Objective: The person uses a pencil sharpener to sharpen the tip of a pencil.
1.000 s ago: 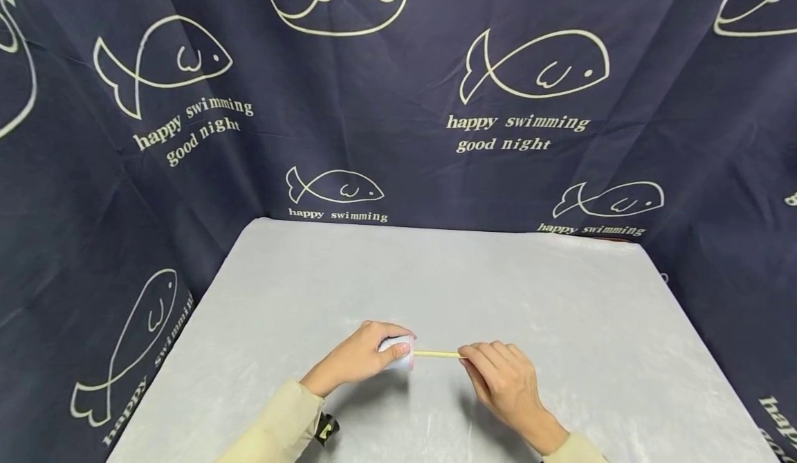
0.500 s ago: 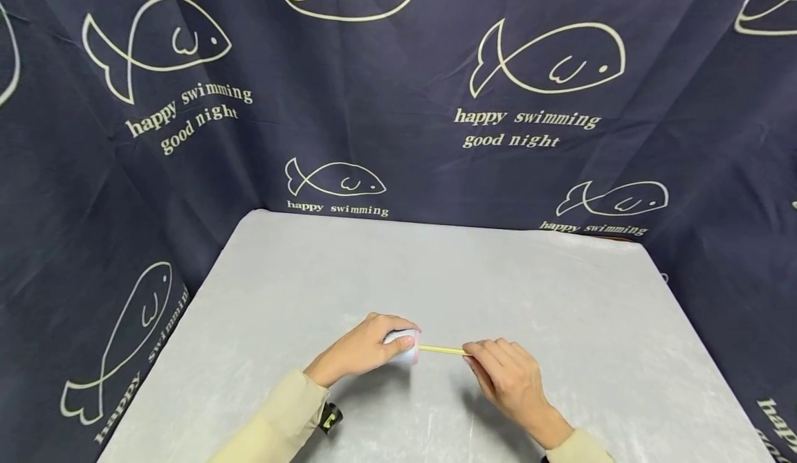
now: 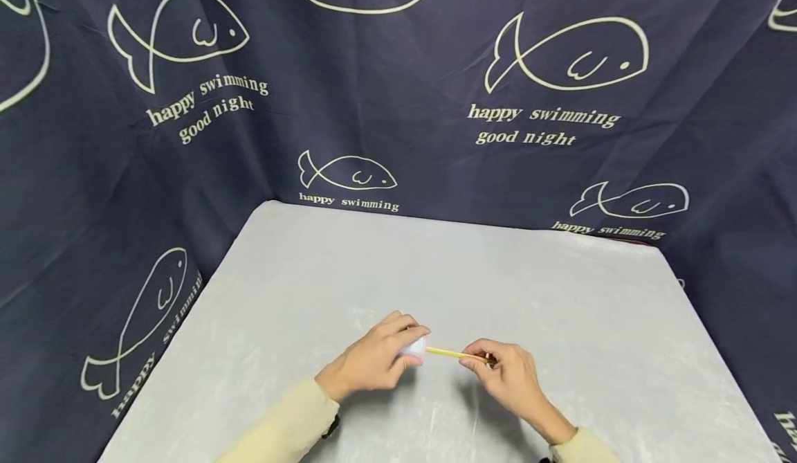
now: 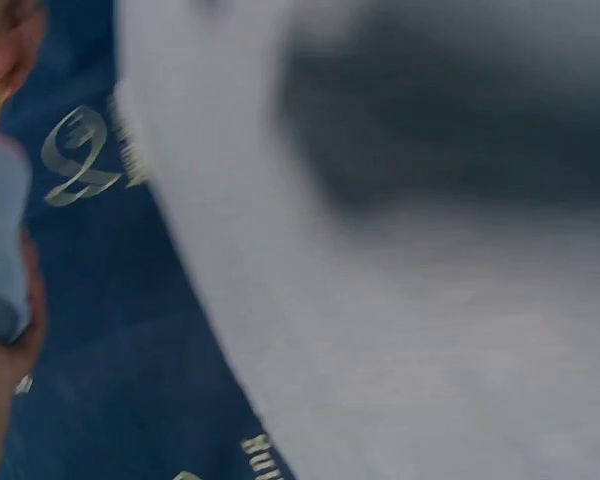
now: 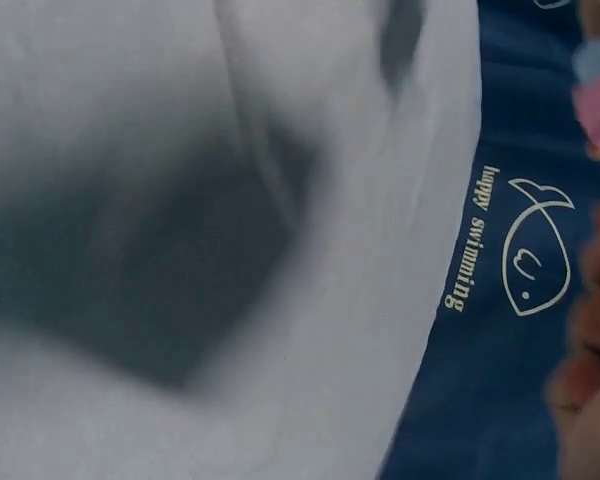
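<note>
In the head view, my left hand (image 3: 372,358) grips a light blue pencil sharpener (image 3: 414,347) with a pink front, fingers over its top and thumb below. A yellow pencil (image 3: 443,352) points into the sharpener's pink face. My right hand (image 3: 513,381) pinches the pencil between thumb and fingers, to the right of the sharpener. Both hands are held over the table, their shadows beneath. At the left wrist view's edge, the sharpener's blue body (image 4: 0,225) shows in my hand. The pink face (image 5: 597,105) appears at the right wrist view's edge.
A pale grey cloth covers the table (image 3: 349,262). Dark blue curtains (image 3: 423,89) with fish drawings and lettering stand behind it and along both sides.
My right hand's fingers have rolled on the pencil, so the thumb now shows. My left hand has shifted its grip forward round the sharpener. The head view has tilted slightly.
</note>
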A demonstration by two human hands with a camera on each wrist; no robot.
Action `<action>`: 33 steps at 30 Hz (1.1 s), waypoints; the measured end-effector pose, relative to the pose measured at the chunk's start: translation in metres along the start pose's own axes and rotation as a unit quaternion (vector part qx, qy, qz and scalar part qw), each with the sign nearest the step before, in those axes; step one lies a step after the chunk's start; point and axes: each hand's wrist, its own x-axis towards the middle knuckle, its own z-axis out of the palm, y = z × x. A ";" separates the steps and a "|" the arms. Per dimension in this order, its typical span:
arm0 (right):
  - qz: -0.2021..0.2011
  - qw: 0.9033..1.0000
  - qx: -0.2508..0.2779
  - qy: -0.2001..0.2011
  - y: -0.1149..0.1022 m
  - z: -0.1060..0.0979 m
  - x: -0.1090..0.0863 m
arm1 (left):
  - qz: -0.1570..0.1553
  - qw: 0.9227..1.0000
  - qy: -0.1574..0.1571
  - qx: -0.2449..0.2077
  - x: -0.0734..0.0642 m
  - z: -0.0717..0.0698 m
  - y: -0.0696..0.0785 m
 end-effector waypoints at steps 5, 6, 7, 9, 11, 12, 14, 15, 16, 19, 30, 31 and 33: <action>0.163 0.958 0.162 -0.173 0.002 -0.011 0.003 | 0.106 0.987 0.064 0.101 -0.012 0.019 -0.001; 0.170 0.953 0.168 -0.187 0.003 -0.012 0.004 | 0.115 0.985 0.072 0.111 -0.013 0.021 -0.002; 0.169 0.953 0.163 -0.192 0.003 -0.012 0.005 | 0.120 0.982 0.078 0.121 -0.014 0.023 -0.003; 0.151 0.964 0.128 -0.180 0.003 -0.011 0.004 | 0.121 0.981 0.080 0.132 -0.015 0.022 -0.005; 0.098 0.984 0.059 -0.135 0.002 -0.008 0.002 | 0.109 0.982 0.075 0.132 -0.014 0.018 -0.007; 0.064 0.992 0.025 -0.106 0.001 -0.007 0.000 | 0.099 0.985 0.072 0.124 -0.013 0.014 -0.007; -0.019 0.998 -0.033 -0.041 0.001 -0.004 -0.001 | 0.073 0.990 0.064 0.103 -0.010 0.007 -0.008; -0.064 0.996 -0.062 -0.006 0.001 -0.004 -0.001 | 0.057 0.993 0.061 0.089 -0.008 0.003 -0.007; -0.106 0.990 -0.090 0.028 0.002 -0.003 -0.001 | 0.042 0.995 0.058 0.069 -0.007 -0.001 -0.007; -0.190 0.965 -0.143 0.107 0.002 -0.004 0.002 | 0.004 0.999 0.048 0.017 -0.001 -0.011 -0.003; -0.319 0.896 -0.215 0.224 -0.001 -0.010 0.013 | -0.096 0.989 -0.021 -0.113 0.011 -0.023 0.007; -0.335 0.883 -0.227 0.237 -0.003 -0.010 0.015 | -0.110 0.984 -0.032 -0.133 0.011 -0.024 0.008; -0.370 0.854 -0.250 0.267 -0.007 -0.011 0.018 | -0.142 0.972 -0.057 -0.176 0.012 -0.027 0.008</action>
